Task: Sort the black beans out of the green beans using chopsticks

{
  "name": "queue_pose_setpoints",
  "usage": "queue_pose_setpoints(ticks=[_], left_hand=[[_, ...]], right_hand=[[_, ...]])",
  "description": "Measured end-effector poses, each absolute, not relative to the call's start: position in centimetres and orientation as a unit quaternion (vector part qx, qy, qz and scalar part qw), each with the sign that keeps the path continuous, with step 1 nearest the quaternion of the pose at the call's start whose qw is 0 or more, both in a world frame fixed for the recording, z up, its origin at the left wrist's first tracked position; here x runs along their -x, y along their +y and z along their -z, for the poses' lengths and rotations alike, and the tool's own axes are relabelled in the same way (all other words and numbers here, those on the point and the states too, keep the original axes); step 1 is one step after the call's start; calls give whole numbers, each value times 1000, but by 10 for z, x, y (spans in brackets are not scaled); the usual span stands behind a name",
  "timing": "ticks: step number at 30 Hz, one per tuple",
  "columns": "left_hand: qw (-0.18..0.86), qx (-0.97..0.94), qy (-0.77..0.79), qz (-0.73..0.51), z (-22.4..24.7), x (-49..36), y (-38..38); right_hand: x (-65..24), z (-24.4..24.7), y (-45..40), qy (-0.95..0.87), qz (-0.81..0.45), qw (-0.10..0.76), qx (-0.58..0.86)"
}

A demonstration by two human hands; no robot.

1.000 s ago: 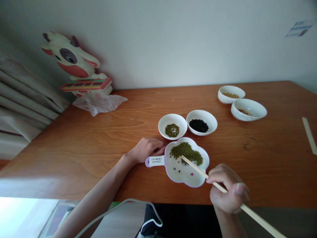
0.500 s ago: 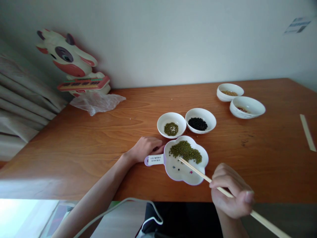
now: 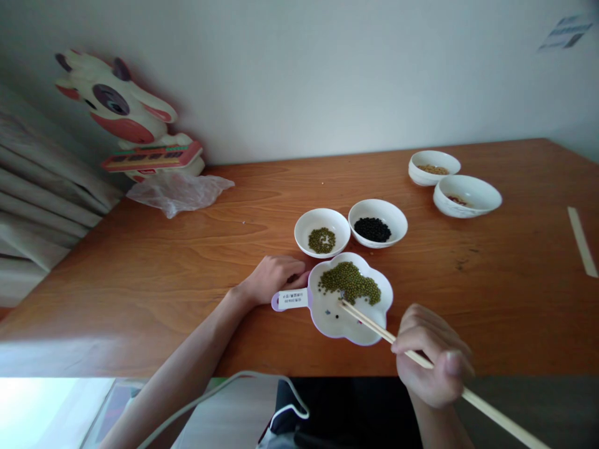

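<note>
A white flower-shaped dish (image 3: pixel 322 321) with a purple rim and a labelled handle sits near the table's front edge. Green mung beans (image 3: pixel 355 282) are heaped toward its far side, and one dark bean (image 3: pixel 337 317) lies apart on the bare part. My left hand (image 3: pixel 276 277) rests on the table with curled fingers at the dish's left edge, beside the handle. In my right hand (image 3: pixel 433 355) is a pair of chopsticks (image 3: pixel 372 324), tips close together inside the dish just below the mung beans. Whether the tips pinch anything is too small to tell.
Just beyond the dish stand a bowl of mung beans (image 3: pixel 302 236) and a bowl of black beans (image 3: pixel 400 227). Two more white bowls (image 3: pixel 468 202) are at the back right. A cow-shaped toy keyboard (image 3: pixel 154 159) and a plastic bag (image 3: pixel 182 193) lie back left. A cable (image 3: pixel 206 399) crosses below.
The chopstick tips have shifted slightly toward me and to the right within the dish. My left hand keeps its place at the dish. The whole view has moved a little.
</note>
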State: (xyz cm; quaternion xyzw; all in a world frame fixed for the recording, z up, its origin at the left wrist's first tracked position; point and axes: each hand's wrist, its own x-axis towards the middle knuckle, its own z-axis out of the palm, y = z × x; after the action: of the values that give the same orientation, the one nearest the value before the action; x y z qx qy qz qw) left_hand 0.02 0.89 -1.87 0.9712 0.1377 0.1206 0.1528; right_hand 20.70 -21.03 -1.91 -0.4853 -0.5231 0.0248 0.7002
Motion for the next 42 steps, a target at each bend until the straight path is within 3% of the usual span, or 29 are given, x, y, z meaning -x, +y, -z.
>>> queue_pose_setpoints(ticks=[13,23,42], left_hand=[[154,-972,139,-112,19,1,9],[141,-976,130,-106,23,-1,11],[179,-975,88,-97,21,2,16]], right_hand=[[-208,15,-216,-502,-23,714,487],[-244,28,-218,-381,-71,735,557],[-229,29,-206,-416,-116,649,626]])
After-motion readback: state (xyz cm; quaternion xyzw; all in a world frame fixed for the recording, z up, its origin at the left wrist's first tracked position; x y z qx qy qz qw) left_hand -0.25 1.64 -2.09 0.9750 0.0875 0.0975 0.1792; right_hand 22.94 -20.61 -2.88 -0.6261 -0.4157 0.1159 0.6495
